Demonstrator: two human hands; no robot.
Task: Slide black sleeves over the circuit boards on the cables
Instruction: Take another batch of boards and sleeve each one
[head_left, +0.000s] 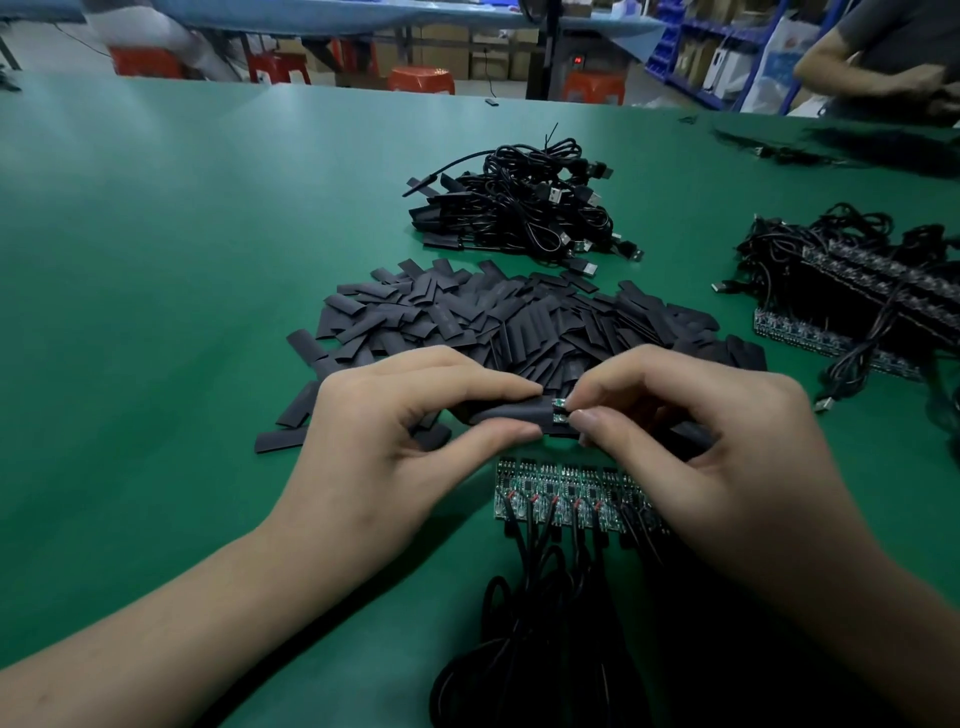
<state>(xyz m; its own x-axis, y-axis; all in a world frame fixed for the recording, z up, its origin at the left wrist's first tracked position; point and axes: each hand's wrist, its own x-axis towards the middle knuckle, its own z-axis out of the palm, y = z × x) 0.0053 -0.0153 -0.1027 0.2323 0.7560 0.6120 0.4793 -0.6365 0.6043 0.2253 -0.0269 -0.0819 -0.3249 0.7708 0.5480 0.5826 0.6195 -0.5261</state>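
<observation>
My left hand (395, 441) pinches a black sleeve (509, 413) between thumb and forefinger, above the green table. My right hand (691, 441) pinches the end of a small green circuit board (559, 410) that sticks out of the sleeve's right end; most of the board is inside the sleeve. Below my hands lies a row of bare circuit boards (561, 493) with black cables (545, 623) running toward me. A big heap of loose black sleeves (493, 317) lies just beyond my hands.
A pile of sleeved cables with USB plugs (524, 208) sits farther back. Another bundle of boards and cables (857, 301) lies at the right. A second person (883, 57) works at the table's far right corner. Red stools stand beyond the far edge.
</observation>
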